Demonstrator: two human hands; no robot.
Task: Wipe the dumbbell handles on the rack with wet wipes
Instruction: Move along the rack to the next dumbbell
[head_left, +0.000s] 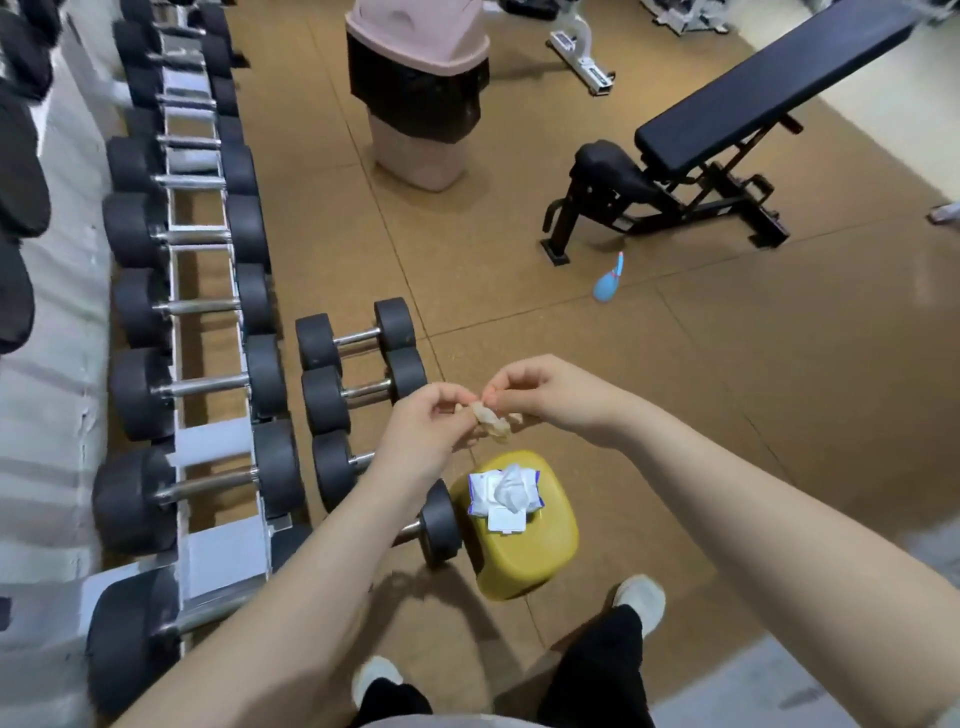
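Both my hands meet in front of me over the floor and pinch a small crumpled, soiled wipe (491, 423) between them. My left hand (426, 423) grips its left end, my right hand (540, 392) pinches its right end. Below them an open pack of wet wipes (504, 496) with a white sheet sticking up lies on a yellow stool (524, 551). The dumbbell rack (202, 291) runs along the left, holding several black dumbbells with chrome handles (200, 306). Several more dumbbells (358, 340) lie on the floor beside the rack.
A pink bin with a black liner (415, 88) stands ahead on the brown floor. A black adjustable bench (701, 156) sits to the right, with a small blue spray bottle (608, 283) on the floor near it. My feet (639, 603) are at the bottom.
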